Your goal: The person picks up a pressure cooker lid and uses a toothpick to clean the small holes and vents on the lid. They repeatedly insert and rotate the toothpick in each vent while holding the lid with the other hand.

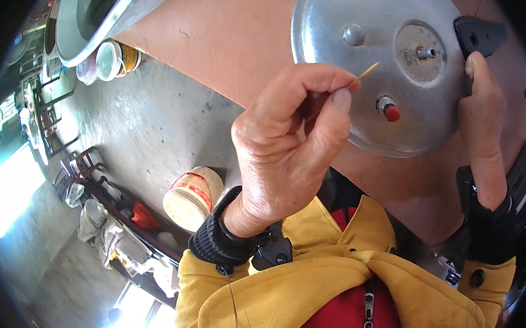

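A pinched wooden toothpick [368, 71] is in my left hand [291, 143], between thumb and index finger, its tip pointing up and right over a metal pressure cooker lid [326, 18]. That lid shows a rounded metal stud [353, 35], a small vent pipe [427, 53] inside a stained round recess, and a red-capped valve [392, 112]. My right hand [483, 107] holds the lid by its right edge, thumb against the black handle [480, 35]. The fingers under the lid are hidden. The toothpick does not visibly touch the vent pipe.
The lid is above a reddish-brown tabletop [217, 34]. A large metal pot [69, 36] stands at the upper left. On the concrete floor are a lidded bucket [192, 198] and other buckets [109, 60]. Farther left are stools [87, 162] and a bench with bags [122, 242].
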A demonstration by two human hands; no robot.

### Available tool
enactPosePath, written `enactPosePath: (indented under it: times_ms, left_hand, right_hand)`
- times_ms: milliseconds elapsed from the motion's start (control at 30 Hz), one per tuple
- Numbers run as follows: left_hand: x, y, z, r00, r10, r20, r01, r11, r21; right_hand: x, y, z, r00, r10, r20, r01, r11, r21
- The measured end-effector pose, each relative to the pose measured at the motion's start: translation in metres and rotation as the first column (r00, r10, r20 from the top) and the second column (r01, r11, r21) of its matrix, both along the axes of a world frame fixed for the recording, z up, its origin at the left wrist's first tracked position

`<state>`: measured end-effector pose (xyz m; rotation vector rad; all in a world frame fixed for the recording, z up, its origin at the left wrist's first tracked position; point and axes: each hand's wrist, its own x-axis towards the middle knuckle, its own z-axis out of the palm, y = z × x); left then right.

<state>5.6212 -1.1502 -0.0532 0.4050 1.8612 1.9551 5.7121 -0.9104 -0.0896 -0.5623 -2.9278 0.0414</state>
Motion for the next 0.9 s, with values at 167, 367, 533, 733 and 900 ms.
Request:
enactPosePath:
  times_ms: [167,367,533,733,900]
  left_hand:
    - [0.011,0.002,-0.005,0.983,-0.046,0.179,0.012,0.983,0.182]
    - [0.017,0.007,-0.011,0.996,0.055,0.071,-0.057,0.998,0.038]
    - [0.024,0.018,-0.019,0.862,0.105,-0.496,-0.285,0.909,-0.303]
    - [0.018,0.027,-0.029,0.638,-0.007,-0.770,-0.385,0.863,-0.327]
    - [0.021,0.030,-0.030,0.595,-0.029,-0.804,-0.431,0.832,-0.349]
  right_hand:
    - [0.000,-0.001,0.004,1.000,0.020,0.015,-0.020,1.000,-0.005]
    - [0.004,0.002,-0.001,0.999,0.023,-0.031,-0.024,0.999,-0.035]
    - [0.010,0.002,-0.003,0.997,0.053,-0.049,-0.055,0.998,-0.036]
    - [0.008,0.003,-0.002,0.998,0.047,-0.049,-0.049,0.998,-0.042]
    - [0.010,0.006,-0.005,0.992,0.098,-0.079,-0.099,0.995,-0.015]
